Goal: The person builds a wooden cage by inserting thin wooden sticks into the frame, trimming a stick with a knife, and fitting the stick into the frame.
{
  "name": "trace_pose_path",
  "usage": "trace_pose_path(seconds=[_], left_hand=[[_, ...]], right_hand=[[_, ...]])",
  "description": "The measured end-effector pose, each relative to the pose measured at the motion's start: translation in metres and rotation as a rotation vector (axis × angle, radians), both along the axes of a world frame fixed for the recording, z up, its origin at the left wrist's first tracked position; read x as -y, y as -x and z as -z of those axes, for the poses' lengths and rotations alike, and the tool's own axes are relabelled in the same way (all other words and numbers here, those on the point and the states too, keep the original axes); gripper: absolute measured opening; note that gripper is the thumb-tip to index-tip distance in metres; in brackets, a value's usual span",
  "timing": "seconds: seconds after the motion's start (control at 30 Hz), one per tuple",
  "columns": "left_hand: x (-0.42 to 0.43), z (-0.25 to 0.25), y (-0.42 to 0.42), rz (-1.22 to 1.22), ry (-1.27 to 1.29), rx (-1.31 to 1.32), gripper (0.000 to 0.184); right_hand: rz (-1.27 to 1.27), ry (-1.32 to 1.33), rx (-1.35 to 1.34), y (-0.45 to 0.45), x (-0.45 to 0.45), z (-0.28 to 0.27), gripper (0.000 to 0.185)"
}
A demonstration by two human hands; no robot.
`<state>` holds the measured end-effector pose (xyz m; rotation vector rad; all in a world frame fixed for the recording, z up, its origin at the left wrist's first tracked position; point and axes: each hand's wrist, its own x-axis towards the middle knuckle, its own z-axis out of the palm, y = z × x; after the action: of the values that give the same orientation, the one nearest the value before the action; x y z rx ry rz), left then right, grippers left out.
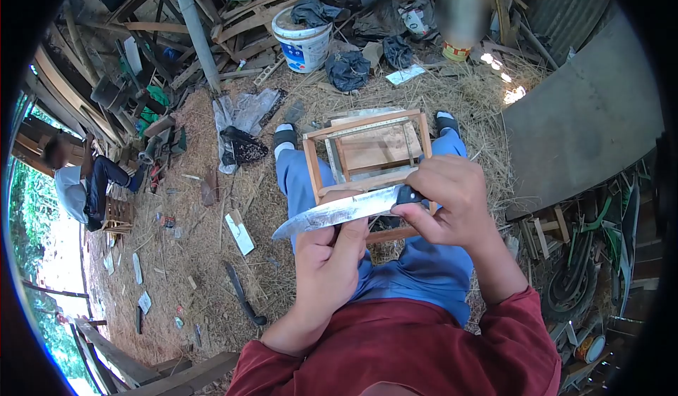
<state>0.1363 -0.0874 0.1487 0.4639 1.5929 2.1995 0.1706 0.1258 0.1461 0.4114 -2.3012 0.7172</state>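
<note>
In my right hand (452, 198) is the black handle of a large knife (339, 211), its fingers closed around it. The broad, scuffed blade points left, crossing over my left hand (328, 258). That hand's fingers are curled and its thumb lies just under the blade. It seems to grip the near side of a wooden frame (367, 182), though the blade partly hides the grip. This frame, built of light wooden bars, stands between my knees. Flat wooden pieces (374, 149) show through its opening.
A machete-like blade (244, 293) lies on the straw-strewn ground at left. Ahead stand a white bucket (302, 46) and black plastic bags (347, 71). A large grey sheet (586, 120) leans at right, near a wheel (571, 283). Another person (78, 184) sits far left.
</note>
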Motion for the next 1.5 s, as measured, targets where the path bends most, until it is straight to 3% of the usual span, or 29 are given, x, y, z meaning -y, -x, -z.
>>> trace_pose_path(seconds=[0.17, 0.37, 0.47, 0.53, 0.67, 0.83, 1.4, 1.5], left_hand=[[0.004, 0.000, 0.001, -0.006, 0.132, -0.025, 0.013], [0.001, 0.001, 0.007, 0.020, 0.035, 0.050, 0.013], [0.013, -0.002, 0.008, 0.032, -0.029, -0.022, 0.015], [0.025, 0.001, 0.012, 0.019, -0.089, 0.011, 0.015], [0.015, 0.004, 0.017, -0.014, -0.110, 0.118, 0.014], [0.005, 0.010, 0.015, 0.056, -0.169, 0.106, 0.010], [0.008, 0.003, 0.009, 0.023, -0.092, 0.030, 0.014], [0.012, 0.004, 0.005, 0.077, -0.201, 0.129, 0.016]], right_hand=[[0.049, -0.012, -0.010, -0.002, 0.002, 0.006, 0.034], [0.123, -0.076, -0.057, 0.000, 0.000, 0.009, 0.035], [0.263, -0.016, -0.141, 0.001, -0.020, 0.018, 0.032], [0.586, 0.275, 0.080, -0.002, -0.060, 0.019, 0.029], [0.398, 0.324, 0.082, -0.005, -0.033, 0.020, 0.025], [0.016, 0.049, 0.029, 0.005, 0.004, 0.009, 0.028], [-0.039, -0.038, 0.001, 0.011, 0.008, -0.003, 0.035], [-0.046, -0.038, -0.002, 0.010, 0.009, -0.005, 0.035]])
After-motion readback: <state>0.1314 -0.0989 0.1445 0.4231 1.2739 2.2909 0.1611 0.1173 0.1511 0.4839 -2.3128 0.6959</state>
